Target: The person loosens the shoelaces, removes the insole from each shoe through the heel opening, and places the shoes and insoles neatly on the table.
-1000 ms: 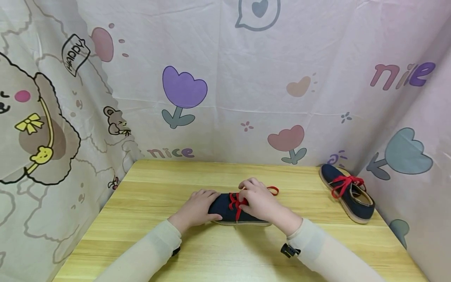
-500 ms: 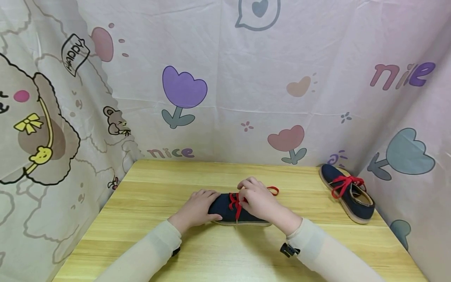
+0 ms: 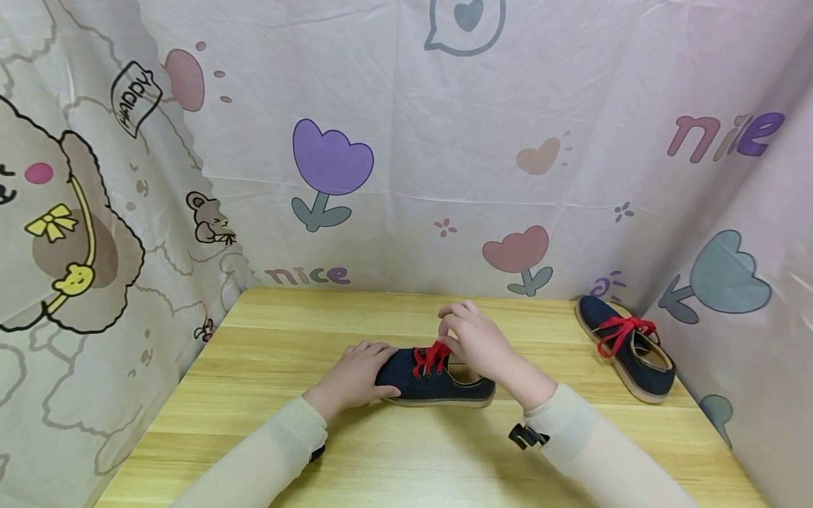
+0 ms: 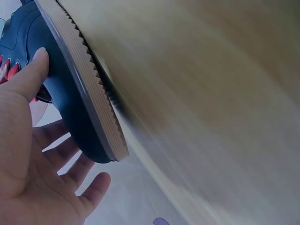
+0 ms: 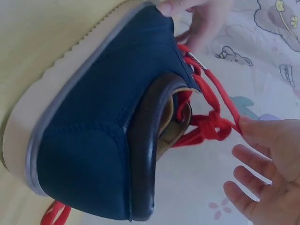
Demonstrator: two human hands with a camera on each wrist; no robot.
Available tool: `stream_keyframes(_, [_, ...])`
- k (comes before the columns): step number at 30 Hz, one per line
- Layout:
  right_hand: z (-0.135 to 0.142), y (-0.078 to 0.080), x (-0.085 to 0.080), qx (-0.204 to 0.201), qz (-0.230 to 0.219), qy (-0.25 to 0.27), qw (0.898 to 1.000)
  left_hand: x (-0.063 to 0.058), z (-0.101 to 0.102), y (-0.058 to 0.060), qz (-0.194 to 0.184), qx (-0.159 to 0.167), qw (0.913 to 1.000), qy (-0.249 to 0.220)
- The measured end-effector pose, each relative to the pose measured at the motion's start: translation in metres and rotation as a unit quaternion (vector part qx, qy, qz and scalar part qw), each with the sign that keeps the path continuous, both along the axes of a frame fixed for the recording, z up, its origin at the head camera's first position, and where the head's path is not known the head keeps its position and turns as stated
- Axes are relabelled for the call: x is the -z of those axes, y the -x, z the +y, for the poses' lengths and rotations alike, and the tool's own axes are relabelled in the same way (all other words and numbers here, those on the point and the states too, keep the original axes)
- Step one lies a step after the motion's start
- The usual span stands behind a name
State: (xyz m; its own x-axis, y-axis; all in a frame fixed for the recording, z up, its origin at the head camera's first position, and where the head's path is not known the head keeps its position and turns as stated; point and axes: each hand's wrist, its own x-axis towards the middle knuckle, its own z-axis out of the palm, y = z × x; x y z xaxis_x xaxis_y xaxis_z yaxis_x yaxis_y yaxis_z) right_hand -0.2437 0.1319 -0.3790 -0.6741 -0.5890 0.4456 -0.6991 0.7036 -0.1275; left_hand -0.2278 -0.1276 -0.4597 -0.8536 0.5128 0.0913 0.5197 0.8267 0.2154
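Right hand (image 3: 475, 340) has risen, pinching red lace (image 5: 212, 125); left hand (image 3: 357, 374) grips nearer shoe (image 3: 425, 385); backdrop (image 3: 413, 141) reads "HAPPY", "nice".

I'm in a small curtained-off nook, indoors by the look of it; whether it belongs to a home or a studio, I can't tell. Printed cloth (image 3: 406, 92) hangs behind my table (image 3: 292, 310) and along both sides of it, its creases and folds plain to see. A purple tulip (image 3: 333, 162), the word "nice" (image 3: 308, 275) and, on my left, a cartoon animal (image 3: 76, 236) lend it a nursery air. My tabletop is pale and wood-grained.
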Motion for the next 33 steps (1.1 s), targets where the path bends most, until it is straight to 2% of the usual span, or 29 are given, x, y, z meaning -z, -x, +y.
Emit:
stream_keyframes(14, [0.018,0.016,-0.025,0.039,0.004,0.055,0.998,0.000,0.000,0.000,-0.003,-0.001,1.0000,-0.003])
stream_keyframes(24, [0.035,0.028,-0.047,0.082,0.016,0.067,0.994,0.000,0.000,0.000,-0.005,-0.003,1.0000,-0.005])
stream_keyframes(33, [0.056,0.050,-0.057,0.111,0.007,0.091,0.990,-0.001,0.000,-0.001,-0.006,-0.002,1.0000,-0.006])
